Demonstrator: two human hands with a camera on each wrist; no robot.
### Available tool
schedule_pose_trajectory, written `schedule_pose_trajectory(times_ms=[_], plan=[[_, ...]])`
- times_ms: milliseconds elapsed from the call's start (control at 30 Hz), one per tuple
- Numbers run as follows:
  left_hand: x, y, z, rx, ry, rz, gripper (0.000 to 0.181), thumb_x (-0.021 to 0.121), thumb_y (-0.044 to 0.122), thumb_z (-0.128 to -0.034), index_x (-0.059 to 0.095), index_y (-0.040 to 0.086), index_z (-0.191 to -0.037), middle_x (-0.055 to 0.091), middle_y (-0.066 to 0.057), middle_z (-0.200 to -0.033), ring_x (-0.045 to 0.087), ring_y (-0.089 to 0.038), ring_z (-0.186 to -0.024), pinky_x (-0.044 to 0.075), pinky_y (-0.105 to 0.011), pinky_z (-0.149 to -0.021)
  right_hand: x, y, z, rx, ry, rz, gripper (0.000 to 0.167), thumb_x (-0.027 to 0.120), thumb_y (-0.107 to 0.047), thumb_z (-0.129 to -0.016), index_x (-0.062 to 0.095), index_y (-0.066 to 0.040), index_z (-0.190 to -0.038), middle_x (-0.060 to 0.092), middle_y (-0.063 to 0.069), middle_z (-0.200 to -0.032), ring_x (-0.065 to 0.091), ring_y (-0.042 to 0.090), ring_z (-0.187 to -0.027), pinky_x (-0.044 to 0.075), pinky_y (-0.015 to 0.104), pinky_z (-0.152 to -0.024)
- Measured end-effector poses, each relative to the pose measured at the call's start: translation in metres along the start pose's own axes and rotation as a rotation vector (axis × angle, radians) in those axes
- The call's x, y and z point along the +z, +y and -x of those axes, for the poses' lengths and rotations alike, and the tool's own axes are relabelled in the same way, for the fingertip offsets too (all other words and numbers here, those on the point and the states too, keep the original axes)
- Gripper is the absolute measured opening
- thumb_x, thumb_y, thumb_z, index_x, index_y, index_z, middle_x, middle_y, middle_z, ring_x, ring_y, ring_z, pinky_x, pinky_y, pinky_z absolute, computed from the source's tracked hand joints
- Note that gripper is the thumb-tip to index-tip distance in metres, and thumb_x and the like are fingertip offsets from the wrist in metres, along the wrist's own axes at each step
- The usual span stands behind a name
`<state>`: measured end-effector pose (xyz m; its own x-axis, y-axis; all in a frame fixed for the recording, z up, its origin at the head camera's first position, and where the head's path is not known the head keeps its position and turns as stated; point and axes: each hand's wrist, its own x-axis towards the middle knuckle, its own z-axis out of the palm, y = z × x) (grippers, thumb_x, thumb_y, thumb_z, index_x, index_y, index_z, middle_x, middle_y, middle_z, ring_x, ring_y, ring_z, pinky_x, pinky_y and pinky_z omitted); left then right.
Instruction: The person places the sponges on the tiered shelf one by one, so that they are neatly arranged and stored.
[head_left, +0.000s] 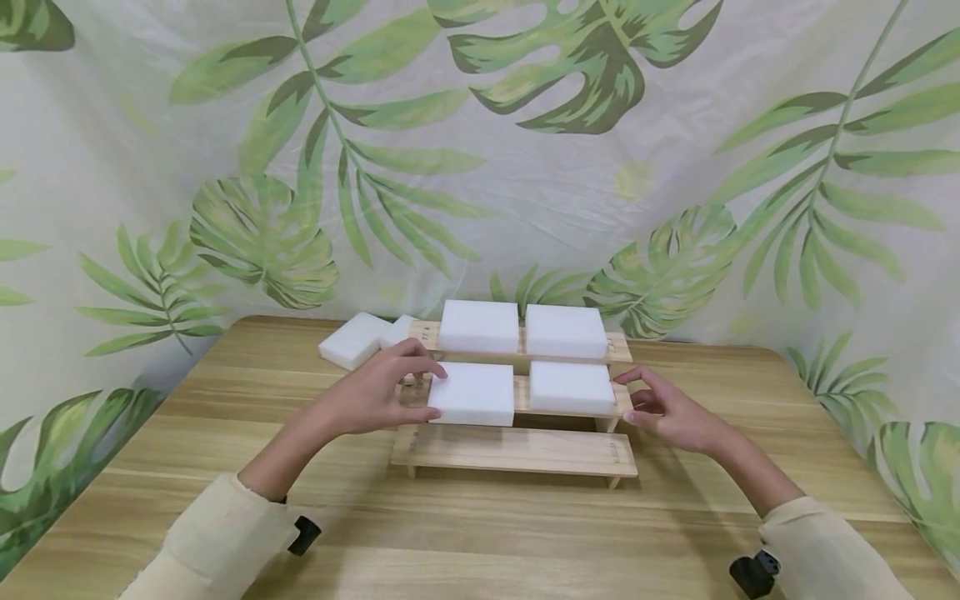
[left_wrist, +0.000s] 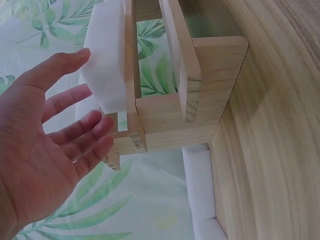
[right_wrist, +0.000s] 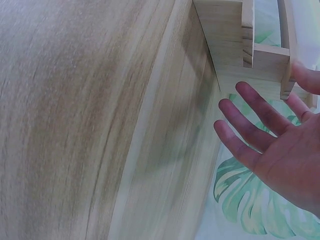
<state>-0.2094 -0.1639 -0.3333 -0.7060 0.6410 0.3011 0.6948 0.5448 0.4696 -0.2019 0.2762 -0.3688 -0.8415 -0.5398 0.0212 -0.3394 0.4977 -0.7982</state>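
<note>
Lower-left block point(head_left: 472, 395) is lying on the rack point(head_left: 517, 451), left hand point(head_left: 378, 389) touching its end, right hand point(head_left: 671, 417) hovering alongside; both grips are hanging loosely spread, clasping nothing.

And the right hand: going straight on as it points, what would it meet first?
Probably the right white block on the middle tier, though the tier's end might come first; depth is unclear.
</note>
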Motion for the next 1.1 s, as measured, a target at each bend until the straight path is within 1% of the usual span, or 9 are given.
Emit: schedule_pose_trajectory(times_ms=[100,200,300,433,533,667,833,1100], plan=[[0.000,-0.003,0.000,0.026,-0.023,0.006,0.031,0.086,0.015,-0.0842,0.072,0.004,-0.109,0.065,-0.003,-0.092,0.061,-0.021,-0.083,0.054,-0.039,-0.075,0.000,-0.001,0.000,-0.007,0.000,-0.001,0.042,0.059,-0.003,-0.103,0.037,0.006,-0.138,0.066,0.025,-0.119,0.066,0.037,-0.111,0.054,0.031,-0.085],[0.001,-0.005,-0.001,0.032,-0.042,0.026,0.028,0.085,0.014,-0.0855,0.071,0.004,-0.108,0.067,-0.001,-0.084,0.062,-0.018,-0.079,0.054,-0.037,-0.072,0.001,0.000,0.000,-0.010,-0.004,-0.002,0.042,0.059,-0.003,-0.104,0.037,0.005,-0.138,0.067,0.025,-0.119,0.066,0.037,-0.111,0.054,0.031,-0.084],[0.002,-0.006,-0.001,0.020,-0.051,0.047,0.027,0.085,0.013,-0.0861,0.071,0.004,-0.107,0.069,0.000,-0.083,0.065,-0.016,-0.079,0.055,-0.035,-0.071,0.001,0.000,0.000,-0.007,-0.004,-0.007,0.042,0.059,-0.004,-0.104,0.037,0.006,-0.138,0.067,0.026,-0.119,0.066,0.037,-0.111,0.054,0.031,-0.084],[0.002,-0.005,-0.002,0.008,-0.047,0.052,0.027,0.085,0.012,-0.0857,0.071,0.004,-0.107,0.070,0.001,-0.082,0.066,-0.015,-0.078,0.055,-0.034,-0.072,0.000,0.002,0.001,-0.004,0.004,-0.008,0.042,0.059,-0.005,-0.103,0.038,0.005,-0.138,0.067,0.026,-0.119,0.067,0.035,-0.110,0.054,0.030,-0.084],[0.004,-0.005,-0.004,0.004,-0.041,0.054,0.027,0.085,0.012,-0.0856,0.071,0.003,-0.107,0.070,0.003,-0.081,0.066,-0.014,-0.077,0.057,-0.033,-0.073,0.001,0.003,0.002,-0.021,0.006,-0.001,0.041,0.060,-0.005,-0.103,0.038,0.005,-0.137,0.066,0.027,-0.119,0.067,0.034,-0.109,0.054,0.029,-0.083],[0.005,-0.006,-0.005,-0.005,-0.033,0.062,0.027,0.084,0.010,-0.0859,0.071,0.002,-0.108,0.068,0.005,-0.079,0.066,-0.013,-0.076,0.058,-0.035,-0.073,0.001,0.003,0.002,-0.039,0.002,-0.009,0.042,0.060,-0.005,-0.103,0.037,0.006,-0.137,0.066,0.027,-0.119,0.067,0.037,-0.109,0.054,0.030,-0.082],[0.006,-0.005,-0.008,-0.024,-0.024,0.064,0.028,0.083,0.009,-0.0861,0.071,0.001,-0.110,0.067,0.006,-0.079,0.065,-0.012,-0.076,0.058,-0.038,-0.074,0.001,0.001,0.001,-0.030,-0.001,-0.024,0.044,0.060,-0.004,-0.103,0.036,0.006,-0.138,0.066,0.027,-0.119,0.067,0.038,-0.110,0.054,0.033,-0.083],[0.006,-0.004,-0.011,-0.073,-0.020,0.058,0.029,0.083,0.010,-0.0869,0.072,-0.001,-0.111,0.066,0.005,-0.078,0.063,-0.010,-0.075,0.058,-0.039,-0.073,0.000,0.001,0.000,-0.039,0.002,-0.019,0.044,0.061,-0.006,-0.103,0.036,0.007,-0.138,0.067,0.027,-0.119,0.067,0.037,-0.109,0.054,0.033,-0.083]])
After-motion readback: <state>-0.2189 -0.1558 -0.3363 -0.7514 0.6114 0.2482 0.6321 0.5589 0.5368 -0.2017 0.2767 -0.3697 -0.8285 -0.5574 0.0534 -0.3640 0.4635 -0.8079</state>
